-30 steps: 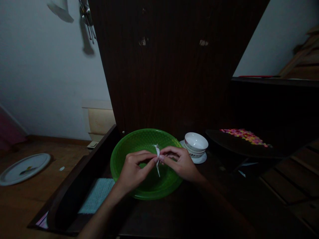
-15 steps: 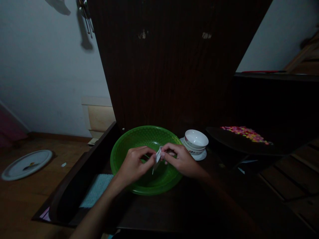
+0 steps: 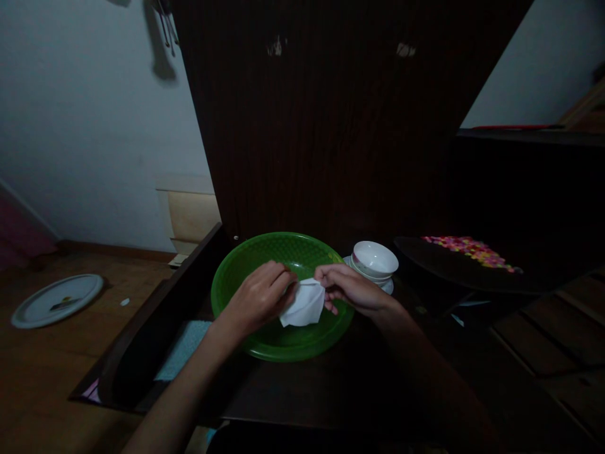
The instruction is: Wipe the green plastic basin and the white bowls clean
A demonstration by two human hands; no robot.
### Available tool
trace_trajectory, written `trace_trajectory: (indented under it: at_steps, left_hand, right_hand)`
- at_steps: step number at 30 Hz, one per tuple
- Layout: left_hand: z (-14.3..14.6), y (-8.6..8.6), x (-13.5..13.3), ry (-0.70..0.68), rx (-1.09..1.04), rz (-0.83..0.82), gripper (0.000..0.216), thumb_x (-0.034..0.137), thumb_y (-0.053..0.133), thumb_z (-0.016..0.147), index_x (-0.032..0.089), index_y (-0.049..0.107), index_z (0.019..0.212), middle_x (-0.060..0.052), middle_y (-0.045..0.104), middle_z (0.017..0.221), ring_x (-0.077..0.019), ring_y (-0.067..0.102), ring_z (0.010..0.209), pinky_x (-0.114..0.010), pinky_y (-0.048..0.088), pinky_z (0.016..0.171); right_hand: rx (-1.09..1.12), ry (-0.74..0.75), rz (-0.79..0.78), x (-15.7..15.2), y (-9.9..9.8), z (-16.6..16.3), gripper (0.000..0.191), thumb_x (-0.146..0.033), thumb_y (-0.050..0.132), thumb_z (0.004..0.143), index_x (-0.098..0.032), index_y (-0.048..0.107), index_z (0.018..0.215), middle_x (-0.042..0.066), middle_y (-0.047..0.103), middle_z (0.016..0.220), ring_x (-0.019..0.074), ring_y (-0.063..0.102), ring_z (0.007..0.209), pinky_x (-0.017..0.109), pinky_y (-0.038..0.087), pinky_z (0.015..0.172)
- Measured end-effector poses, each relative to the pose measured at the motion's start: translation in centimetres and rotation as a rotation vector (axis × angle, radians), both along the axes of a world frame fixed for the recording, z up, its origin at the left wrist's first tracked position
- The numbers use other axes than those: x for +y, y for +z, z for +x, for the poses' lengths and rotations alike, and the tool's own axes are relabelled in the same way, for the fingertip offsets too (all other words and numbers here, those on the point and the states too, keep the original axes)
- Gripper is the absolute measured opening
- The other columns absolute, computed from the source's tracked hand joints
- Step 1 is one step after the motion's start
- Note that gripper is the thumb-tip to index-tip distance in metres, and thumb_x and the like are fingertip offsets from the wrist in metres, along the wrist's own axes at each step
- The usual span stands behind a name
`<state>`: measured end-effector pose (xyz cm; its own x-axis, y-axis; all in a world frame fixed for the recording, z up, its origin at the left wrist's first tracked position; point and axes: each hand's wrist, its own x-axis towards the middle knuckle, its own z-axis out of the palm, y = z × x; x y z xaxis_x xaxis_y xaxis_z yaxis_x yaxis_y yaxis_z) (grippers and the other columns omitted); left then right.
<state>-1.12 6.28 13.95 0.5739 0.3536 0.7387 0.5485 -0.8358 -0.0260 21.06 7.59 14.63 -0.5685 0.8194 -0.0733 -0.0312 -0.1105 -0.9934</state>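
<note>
So I've got a thin white sheet [image 3: 305, 306] spread between both hands, right over the green plastic basin [image 3: 283, 353]. My left hand [image 3: 262, 296] has its fingers curled in tight on the sheet's left side, and my right hand [image 3: 352, 288] is pinching its upper right corner. Basin's on the tabletop [image 3: 283, 397], toward the back edge. Stacked white bowls [image 3: 375, 258] sit just right of it, blue-green cloth [image 3: 184, 347] near the left edge.
</note>
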Motion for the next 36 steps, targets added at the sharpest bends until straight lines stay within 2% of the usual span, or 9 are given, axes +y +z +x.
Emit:
trace_trajectory:
  at_steps: [3,6,10,15,19,22,25,30,36]
  left_hand:
    - [0.0,-0.3,-0.3,-0.056,0.022,0.116,0.013,0.010,0.052,0.092,0.017,0.062,0.095,-0.006,0.064,0.085,-0.0173,0.054,0.076,-0.030,0.046,0.067]
    - [-0.2,-0.5,-1.0,-0.163,-0.021,-0.038,0.030,0.009,0.054,0.084,0.017,0.063,0.112,-0.010,0.065,0.099,-0.0214,0.055,0.089,-0.038,0.049,0.078]
    - [-0.3,-0.7,-1.6,-0.234,-0.071,-0.268,0.049,0.024,0.061,0.076,0.018,0.061,0.124,-0.013,0.064,0.115,-0.0288,0.054,0.103,-0.049,0.046,0.087]
    - [0.3,-1.1,-1.2,-0.110,-0.187,-0.346,0.016,0.021,0.059,0.088,0.019,0.070,0.099,-0.010,0.071,0.098,-0.0247,0.058,0.094,-0.043,0.043,0.085]
    - [0.3,-0.9,-0.6,-0.195,-0.324,-0.691,0.021,0.029,0.053,0.095,0.017,0.067,0.088,-0.006,0.068,0.085,-0.0179,0.060,0.080,-0.031,0.046,0.076]
    - [0.0,-1.0,-0.1,-0.172,-0.428,-0.865,0.028,0.040,0.055,0.094,0.017,0.063,0.081,0.000,0.061,0.071,-0.0143,0.054,0.067,-0.026,0.043,0.065]
    - [-0.1,-1.1,0.2,-0.202,-0.521,-0.981,0.032,0.046,0.054,0.094,0.017,0.059,0.082,0.002,0.056,0.069,-0.0126,0.050,0.063,-0.024,0.040,0.060]
    - [0.0,-0.4,0.3,-0.218,-0.421,-0.977,0.035,0.047,0.049,0.096,0.018,0.055,0.078,0.003,0.051,0.069,-0.0121,0.048,0.065,-0.024,0.039,0.062]
    - [0.4,0.4,0.5,-0.143,-0.369,-0.904,0.043,0.048,0.044,0.098,0.018,0.049,0.067,0.005,0.041,0.062,-0.0097,0.040,0.058,-0.022,0.031,0.053]
  right_hand:
    - [0.140,0.011,-0.119,0.4,-0.5,0.0,0.010,-0.028,0.059,0.076,-0.020,0.052,0.075,-0.005,0.054,0.055,0.0095,0.051,0.043,0.020,0.043,0.039]
    - [0.240,0.004,-0.200,0.6,-0.6,0.0,0.010,-0.027,0.059,0.075,-0.020,0.052,0.078,-0.006,0.055,0.058,0.0093,0.050,0.042,0.021,0.045,0.038]
    - [0.341,-0.112,-0.264,0.7,-0.4,-0.2,0.006,-0.020,0.059,0.073,-0.019,0.054,0.077,-0.004,0.059,0.064,0.0088,0.057,0.053,0.021,0.053,0.052]
    - [0.302,-0.121,-0.297,1.1,-0.4,-0.2,0.005,-0.025,0.054,0.079,-0.021,0.053,0.078,-0.002,0.060,0.059,0.0121,0.058,0.047,0.022,0.050,0.044]
    - [0.259,-0.136,-0.271,1.3,-0.9,-0.4,0.005,-0.025,0.053,0.081,-0.020,0.052,0.080,0.000,0.064,0.060,0.0139,0.063,0.049,0.023,0.053,0.046]
    - [0.222,-0.185,-0.150,1.0,-1.1,-0.8,0.010,-0.027,0.054,0.083,-0.019,0.054,0.088,0.002,0.067,0.070,0.0156,0.067,0.056,0.027,0.057,0.053]
    - [0.138,-0.201,0.100,0.3,-0.9,-1.3,0.023,-0.032,0.061,0.083,-0.021,0.056,0.101,0.002,0.067,0.083,0.0150,0.065,0.061,0.027,0.055,0.050]
    - [-0.167,-0.152,0.491,-0.6,0.2,-1.4,0.040,-0.034,0.077,0.076,-0.020,0.064,0.111,-0.001,0.059,0.084,0.0110,0.054,0.068,0.022,0.044,0.054]
    - [-0.259,-0.127,0.569,-0.5,0.5,-1.3,0.022,-0.041,0.068,0.085,-0.019,0.068,0.088,0.000,0.061,0.076,0.0130,0.054,0.070,0.024,0.043,0.060]
